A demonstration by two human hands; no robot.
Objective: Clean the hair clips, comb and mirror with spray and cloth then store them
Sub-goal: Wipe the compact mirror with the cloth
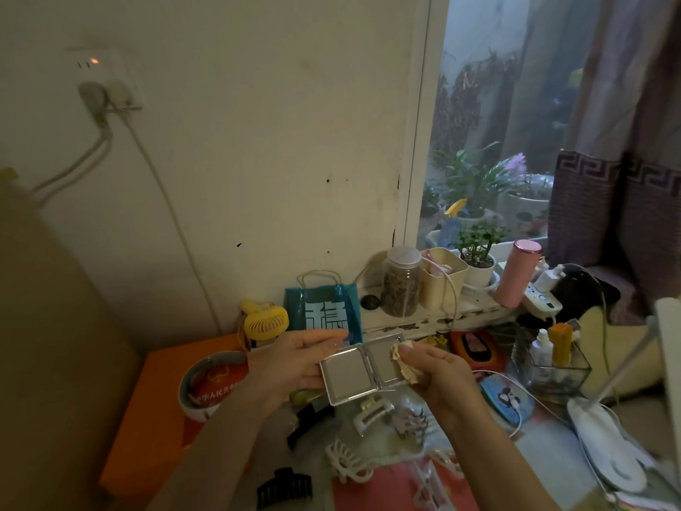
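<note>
Above the cluttered table, the left hand (294,357) gripped the open folding mirror (363,370) by its left half, while the right hand (435,366) pinched a cream cloth (403,365) against the right pane. Wiping well probably called for firm strokes out to the corners. Hair clips (372,414) lay just below, nearer the person.

one head-worn view looks forward and down, close over a cluttered table (545,448) toward wall and window.
</note>
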